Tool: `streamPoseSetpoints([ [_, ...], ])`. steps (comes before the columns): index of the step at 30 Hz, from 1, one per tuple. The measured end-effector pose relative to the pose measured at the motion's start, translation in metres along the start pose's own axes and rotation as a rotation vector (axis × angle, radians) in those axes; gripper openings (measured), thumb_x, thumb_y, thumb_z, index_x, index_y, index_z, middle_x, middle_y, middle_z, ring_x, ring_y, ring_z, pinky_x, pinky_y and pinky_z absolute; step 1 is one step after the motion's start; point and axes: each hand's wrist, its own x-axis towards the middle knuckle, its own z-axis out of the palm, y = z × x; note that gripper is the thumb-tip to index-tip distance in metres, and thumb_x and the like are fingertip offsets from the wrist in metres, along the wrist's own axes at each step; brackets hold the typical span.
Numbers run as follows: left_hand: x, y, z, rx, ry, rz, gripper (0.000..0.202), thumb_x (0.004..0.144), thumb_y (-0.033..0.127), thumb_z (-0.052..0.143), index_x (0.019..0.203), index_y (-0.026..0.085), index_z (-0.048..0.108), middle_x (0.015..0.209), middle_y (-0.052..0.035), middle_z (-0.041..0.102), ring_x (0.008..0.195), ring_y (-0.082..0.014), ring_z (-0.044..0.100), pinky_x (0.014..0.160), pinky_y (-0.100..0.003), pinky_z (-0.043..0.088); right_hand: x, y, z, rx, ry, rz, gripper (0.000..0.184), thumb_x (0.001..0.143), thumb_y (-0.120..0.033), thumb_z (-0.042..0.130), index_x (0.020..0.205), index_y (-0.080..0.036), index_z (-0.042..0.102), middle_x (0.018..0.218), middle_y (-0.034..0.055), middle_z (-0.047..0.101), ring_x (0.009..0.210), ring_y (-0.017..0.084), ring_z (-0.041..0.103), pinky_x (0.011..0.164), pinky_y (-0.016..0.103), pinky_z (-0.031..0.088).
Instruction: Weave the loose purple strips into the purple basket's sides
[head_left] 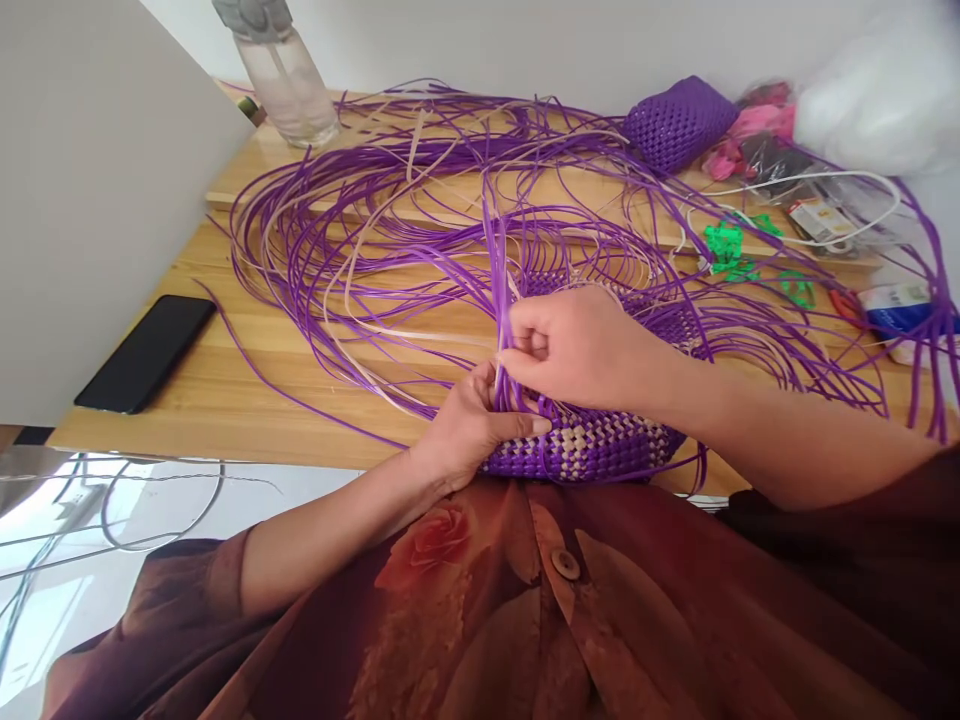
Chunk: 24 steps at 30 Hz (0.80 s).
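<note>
A purple and beige woven basket (600, 445) lies at the table's front edge, against my shirt. Long loose strips (360, 200) spread from it over the tabletop. My left hand (472, 425) grips the basket's left side, thumb lying along the woven edge. Just above it, my right hand (570, 340) is closed, thumb and forefinger pinched on a bundle of purple strips (496, 270) that stands up from the weave. The exact strip between the fingertips is hard to make out. My right hand and forearm hide part of the basket's middle.
A black phone (146, 352) lies at the left, with a clear bottle (289, 90) behind it. At the back right are a small purple woven piece (679, 122), plastic bags (885, 90), green clips (724, 245) and a white cord (896, 200). Wires (161, 510) hang below the table.
</note>
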Motion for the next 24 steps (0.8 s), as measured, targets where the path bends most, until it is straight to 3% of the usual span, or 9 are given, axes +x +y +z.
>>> streamPoseSetpoints([
  [3,0.000,-0.001,-0.005,0.019,0.015,-0.030,0.056,0.054,0.013,0.089,0.101,0.018,0.060,0.080,0.0007,0.071,0.067,-0.0129,0.064,0.068,-0.026,0.050,-0.019,0.021,0.001,0.074,0.012,0.226,0.023,0.078,-0.033,0.061,0.062,-0.018,0.055,0.054,-0.0021,0.053,0.052,0.009,0.043,0.056,0.027,0.030],
  [7,-0.001,-0.002,-0.007,0.059,0.001,-0.035,0.054,0.058,0.012,0.086,0.103,0.019,0.058,0.075,0.0029,0.067,0.065,-0.0122,0.062,0.066,-0.025,0.049,-0.039,0.039,-0.001,0.279,-0.204,0.411,0.029,0.079,-0.034,0.060,0.056,-0.019,0.052,0.048,-0.0032,0.049,0.045,0.008,0.042,0.049,0.026,0.032],
  [10,-0.001,-0.001,-0.003,0.094,-0.052,-0.045,0.046,0.060,0.014,0.086,0.099,0.017,0.061,0.077,0.0014,0.067,0.067,-0.0126,0.061,0.066,-0.025,0.049,-0.038,0.035,-0.004,0.533,-0.299,0.523,0.035,0.083,-0.037,0.060,0.055,-0.019,0.048,0.046,-0.0033,0.047,0.039,0.008,0.039,0.042,0.025,0.030],
  [13,-0.002,0.000,0.000,0.150,-0.068,0.002,0.038,0.060,0.017,0.087,0.090,0.015,0.064,0.078,0.0006,0.068,0.067,-0.0115,0.060,0.065,-0.024,0.048,-0.025,0.025,-0.002,0.665,-0.302,0.495,0.035,0.085,-0.041,0.057,0.058,-0.019,0.050,0.046,-0.0031,0.047,0.038,0.008,0.039,0.040,0.025,0.030],
  [17,-0.006,-0.003,0.000,0.240,-0.001,0.106,0.035,0.061,0.018,0.088,0.080,0.016,0.059,0.076,0.0013,0.069,0.068,-0.0114,0.061,0.068,-0.024,0.047,-0.002,0.028,0.013,0.316,-0.205,0.305,0.033,0.081,-0.035,0.060,0.054,-0.017,0.052,0.046,-0.0036,0.045,0.043,0.007,0.038,0.046,0.025,0.026],
  [19,-0.007,-0.006,-0.002,0.239,0.049,0.117,0.039,0.061,0.018,0.089,0.077,0.017,0.052,0.073,0.0024,0.068,0.067,-0.0109,0.060,0.066,-0.023,0.046,0.005,0.036,0.021,0.169,-0.226,0.247,0.037,0.078,-0.032,0.061,0.048,-0.017,0.048,0.044,-0.0043,0.039,0.045,0.006,0.034,0.049,0.026,0.024],
  [21,-0.006,-0.007,-0.003,0.204,0.048,0.107,0.043,0.061,0.016,0.089,0.078,0.019,0.050,0.072,0.0035,0.068,0.065,-0.0100,0.060,0.064,-0.022,0.046,0.006,0.041,0.024,0.129,-0.253,0.242,0.038,0.078,-0.032,0.060,0.046,-0.017,0.046,0.043,-0.0046,0.036,0.046,0.006,0.032,0.050,0.027,0.023],
  [24,-0.003,-0.007,-0.003,0.137,-0.028,0.081,0.043,0.062,0.013,0.087,0.086,0.020,0.052,0.073,0.0046,0.068,0.063,-0.0090,0.059,0.063,-0.021,0.046,0.005,0.038,0.018,0.175,-0.148,0.262,0.037,0.080,-0.034,0.056,0.049,-0.016,0.048,0.044,-0.0044,0.039,0.046,0.006,0.032,0.051,0.027,0.023],
])
